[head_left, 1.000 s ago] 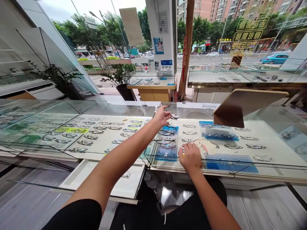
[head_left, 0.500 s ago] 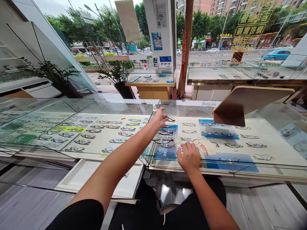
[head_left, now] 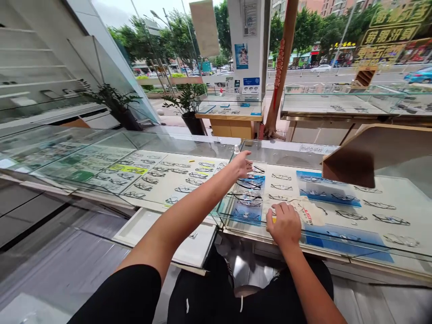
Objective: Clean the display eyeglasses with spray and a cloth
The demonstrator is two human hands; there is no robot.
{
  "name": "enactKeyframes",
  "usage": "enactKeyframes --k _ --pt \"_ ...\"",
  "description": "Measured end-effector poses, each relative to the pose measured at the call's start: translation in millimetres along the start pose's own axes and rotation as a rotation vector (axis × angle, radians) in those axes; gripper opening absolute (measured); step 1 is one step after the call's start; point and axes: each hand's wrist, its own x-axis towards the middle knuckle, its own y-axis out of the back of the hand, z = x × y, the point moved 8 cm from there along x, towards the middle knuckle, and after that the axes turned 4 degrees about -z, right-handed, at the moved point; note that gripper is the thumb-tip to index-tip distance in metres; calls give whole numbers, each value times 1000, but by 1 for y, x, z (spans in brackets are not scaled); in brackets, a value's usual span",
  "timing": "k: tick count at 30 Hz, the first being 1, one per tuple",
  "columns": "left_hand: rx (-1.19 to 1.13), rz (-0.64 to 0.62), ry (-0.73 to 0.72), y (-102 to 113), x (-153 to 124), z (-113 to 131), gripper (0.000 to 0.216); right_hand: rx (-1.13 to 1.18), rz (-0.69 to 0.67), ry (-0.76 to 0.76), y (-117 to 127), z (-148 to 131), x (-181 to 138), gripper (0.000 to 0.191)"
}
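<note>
My left hand (head_left: pixel 242 164) is stretched over the glass counter, fingers apart, with nothing visible in them. Just behind its wrist stands a small white-capped bottle (head_left: pixel 236 148). Below the glass near this hand lie dark-framed eyeglasses (head_left: pixel 249 183) on a blue card (head_left: pixel 238 215). My right hand (head_left: pixel 285 223) rests on the counter's front part, over the left end of a cream cloth (head_left: pixel 312 213) with red lettering. Its fingers are slightly bent and spread. A bit of something yellow (head_left: pixel 274 220) shows by its thumb; the rest is hidden.
Glass display cases (head_left: pixel 182 157) with rows of eyeglasses run left and right. An open white drawer (head_left: pixel 192 245) juts out at my left. A brown board stand (head_left: pixel 378 153) is on the right counter. Potted plants (head_left: pixel 191 110) and another display case (head_left: pixel 232 118) stand beyond.
The view has turned left, so the counter and both hands appear farther right. Both hands stay at about the same spots over the counter, the left still outstretched.
</note>
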Motion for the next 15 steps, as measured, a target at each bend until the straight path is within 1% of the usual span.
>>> enactKeyframes --k 2,3,5,6,7,8,9,10,11,12,13,15 --pt "30 -62 -45 4 -18 3 31 -16 15 22 2 0 -1 16" --pt "72 -143 -99 6 -29 6 30 -20 20 32 3 0 -1 17" --pt "205 -371 -217 15 -57 6 27 -28 20 42 4 0 -1 17" --pt "299 -484 -222 26 -72 -3 24 -34 17 47 4 0 -2 18" --pt "411 -560 -173 45 -84 -17 19 -43 14 51 4 0 -2 18" --pt "528 -598 -65 73 -94 -37 14 -54 13 56 4 0 -2 18" --pt "639 -574 75 108 -100 -59 12 -65 13 61 4 0 -2 18" --pt "740 -482 201 150 -103 -79 12 -77 15 68 4 0 -3 18" --pt "820 -306 260 195 -103 -90 13 -87 22 78 4 0 -3 18" --pt "862 -61 209 238 -101 -91 14 -95 31 88 4 0 -3 18" --pt "875 56 172 269 -101 -96 12 -101 39 97 4 0 -4 18" --pt "871 227 86 315 -97 -103 12 -110 52 109 4 0 -4 17"
